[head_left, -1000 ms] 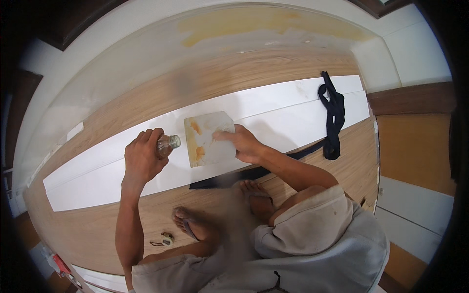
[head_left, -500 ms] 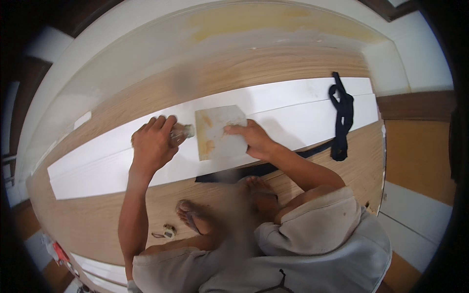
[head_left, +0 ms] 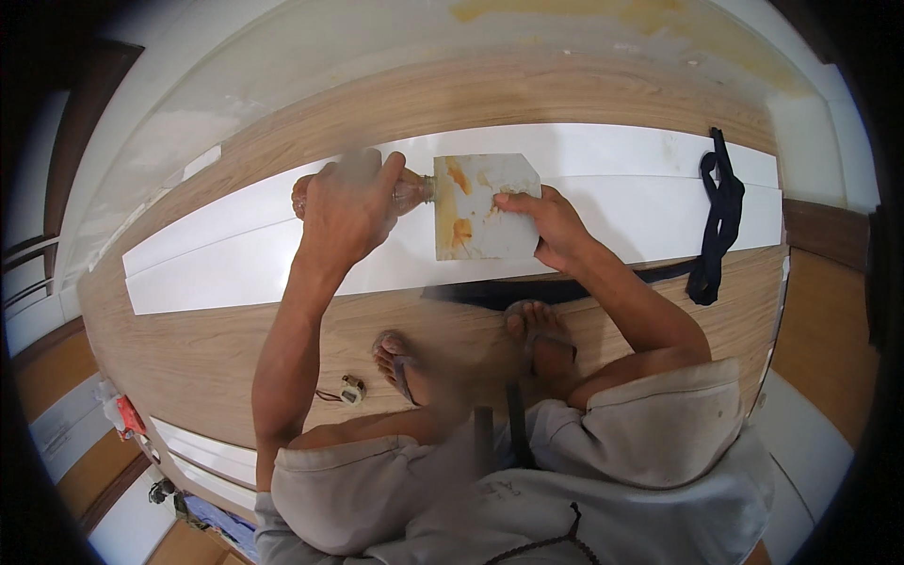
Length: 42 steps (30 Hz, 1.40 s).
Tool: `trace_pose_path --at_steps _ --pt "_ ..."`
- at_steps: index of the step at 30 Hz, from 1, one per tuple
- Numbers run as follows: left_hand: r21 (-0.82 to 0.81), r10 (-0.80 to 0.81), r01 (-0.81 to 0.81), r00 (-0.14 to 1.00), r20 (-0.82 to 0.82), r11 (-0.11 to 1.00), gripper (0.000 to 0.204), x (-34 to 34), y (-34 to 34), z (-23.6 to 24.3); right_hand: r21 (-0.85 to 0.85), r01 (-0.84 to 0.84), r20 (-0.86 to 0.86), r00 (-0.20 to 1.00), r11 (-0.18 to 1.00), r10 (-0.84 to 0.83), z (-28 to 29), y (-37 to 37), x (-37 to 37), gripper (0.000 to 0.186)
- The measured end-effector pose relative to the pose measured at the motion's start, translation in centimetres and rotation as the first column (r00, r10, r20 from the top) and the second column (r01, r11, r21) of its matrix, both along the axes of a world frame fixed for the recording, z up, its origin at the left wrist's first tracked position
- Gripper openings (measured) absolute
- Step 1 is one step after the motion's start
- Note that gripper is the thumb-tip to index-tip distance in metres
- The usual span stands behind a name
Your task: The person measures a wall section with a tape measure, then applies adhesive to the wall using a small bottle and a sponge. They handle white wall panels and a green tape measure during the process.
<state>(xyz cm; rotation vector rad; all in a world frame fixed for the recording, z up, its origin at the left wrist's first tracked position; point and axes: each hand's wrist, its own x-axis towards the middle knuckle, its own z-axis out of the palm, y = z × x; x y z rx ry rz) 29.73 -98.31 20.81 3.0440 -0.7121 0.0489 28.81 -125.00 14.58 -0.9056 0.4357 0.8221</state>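
Observation:
My left hand [head_left: 344,212] is wrapped round a clear plastic bottle [head_left: 411,192], which lies on its side in the grip with its neck toward the right. The bottle's mouth meets, or almost meets, the left edge of a flat pale grey plate [head_left: 476,226] smeared with yellow-brown stains. Whether they touch, I cannot tell. At the plate's right side, my right hand [head_left: 562,234] pinches it, thumb on top and fingers hidden beneath. Both are held over long white panels [head_left: 217,268].
A dark cloth strap [head_left: 720,212] crosses the panels' right end, and dark fabric [head_left: 499,294] lies along their near edge. A small tape measure [head_left: 352,389] rests on the wood-grain surface [head_left: 217,363] by my sandalled feet. A pale, yellow-stained wall [head_left: 377,61] rises beyond.
The view has shifted, so everything sits further right. The bottle has turned more sideways, showing its length, and its mouth is closer to the plate's edge. Both hands keep their holds.

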Motion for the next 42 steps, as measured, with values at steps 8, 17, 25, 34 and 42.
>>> trace_pose_path --at_steps 8,17,25,34,42 --pt "-0.03 0.056 -0.057 0.998 -0.032 0.998 0.051 0.0 -0.3 0.3 0.058 -0.025 0.011 1.0 0.998 0.025 0.0 0.0 -0.1 0.047" --pt "-0.033 0.074 -0.073 0.997 0.038 0.997 0.049 0.3 0.0 0.2 0.079 -0.029 -0.005 1.0 0.996 0.029 0.9 0.1 -0.2 0.044" --pt "-0.046 0.061 -0.059 0.996 0.065 0.997 0.048 0.5 0.1 0.3 0.112 -0.012 -0.008 1.0 0.994 0.013 1.2 0.1 -0.2 0.043" --pt "-0.097 0.111 -0.106 0.993 0.048 0.99 0.043 -0.4 -0.1 0.3 0.109 0.03 -0.003 1.0 0.994 -0.03 0.8 0.2 0.1 0.046" --pt "-0.112 0.15 -0.16 0.984 -0.091 0.981 0.046 -1.7 -0.1 1.0 0.135 0.038 0.029 0.999 0.99 -0.043 -0.2 0.3 1.3 0.049"
